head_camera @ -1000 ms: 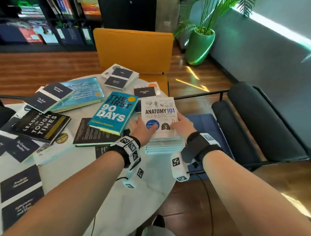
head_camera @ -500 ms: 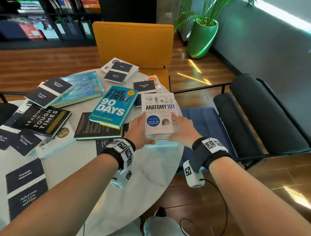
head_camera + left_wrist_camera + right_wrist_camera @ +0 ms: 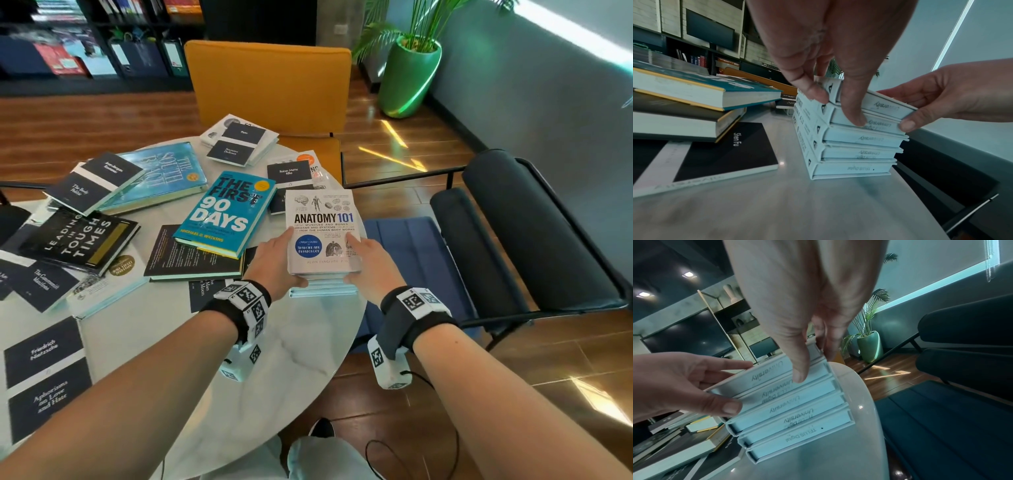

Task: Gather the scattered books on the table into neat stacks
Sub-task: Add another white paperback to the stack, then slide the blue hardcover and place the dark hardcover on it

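One stack (image 3: 322, 240) of white books sits at the tabletop (image 3: 274, 342) edge. The left hand (image 3: 277, 263) and right hand (image 3: 368, 260) each hold its sides. Many books (image 3: 78, 240) lie scattered, so most work is left.

Right hand (image 3: 797, 305) and left hand (image 3: 680, 386) grip the top books of a white stack (image 3: 797, 418) at the worktop (image 3: 859, 451) edge.
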Available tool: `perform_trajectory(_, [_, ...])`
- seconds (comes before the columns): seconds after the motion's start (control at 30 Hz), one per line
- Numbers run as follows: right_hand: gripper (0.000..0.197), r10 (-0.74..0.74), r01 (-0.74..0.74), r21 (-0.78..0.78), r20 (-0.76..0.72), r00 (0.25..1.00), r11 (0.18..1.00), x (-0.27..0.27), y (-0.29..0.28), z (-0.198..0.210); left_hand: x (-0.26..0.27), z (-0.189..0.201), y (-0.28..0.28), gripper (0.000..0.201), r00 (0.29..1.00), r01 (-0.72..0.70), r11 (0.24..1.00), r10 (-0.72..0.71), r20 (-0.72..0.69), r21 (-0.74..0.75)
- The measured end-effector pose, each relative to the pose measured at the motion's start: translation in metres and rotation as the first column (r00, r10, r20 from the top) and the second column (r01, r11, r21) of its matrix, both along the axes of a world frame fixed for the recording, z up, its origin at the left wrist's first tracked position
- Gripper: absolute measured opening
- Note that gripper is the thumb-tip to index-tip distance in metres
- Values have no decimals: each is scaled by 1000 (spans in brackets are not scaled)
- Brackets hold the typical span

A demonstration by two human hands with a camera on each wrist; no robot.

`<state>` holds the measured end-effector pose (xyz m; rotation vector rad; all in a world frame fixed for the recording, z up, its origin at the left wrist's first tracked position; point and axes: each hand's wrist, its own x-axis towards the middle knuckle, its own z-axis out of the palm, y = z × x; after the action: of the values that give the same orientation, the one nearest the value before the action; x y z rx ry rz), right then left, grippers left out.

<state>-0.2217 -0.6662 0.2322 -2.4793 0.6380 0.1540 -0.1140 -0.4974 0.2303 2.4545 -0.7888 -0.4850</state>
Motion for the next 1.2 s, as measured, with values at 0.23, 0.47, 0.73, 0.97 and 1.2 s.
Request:
perform_trajectory(0.23, [78,-49,49,-12,-21,999,999,2,7,5,5,-9,2,116,1000,-12,999,12,-3,38])
perform_trajectory(0.47, [53,-20,22,-215,16,1000,976,29,35,38,9,3,32,94,998,-1,998,-3,-60,-58])
perform_trajectory(0.73, [30,32,-72,177,216,976,981,98,111,40,66,-23,122,39,868,-495,867,496,7,-48])
perform_trajectory(0.97, [47,-127,71,389,119,985,919,145,160,-14,121,-51,164,76,787,-574,735,618,-6,362])
perform_trajectory(1.2, [75,-377,345,526,-50,925,777,172,162,-39,155,-55,163,81,854,-459,740,521,13,492])
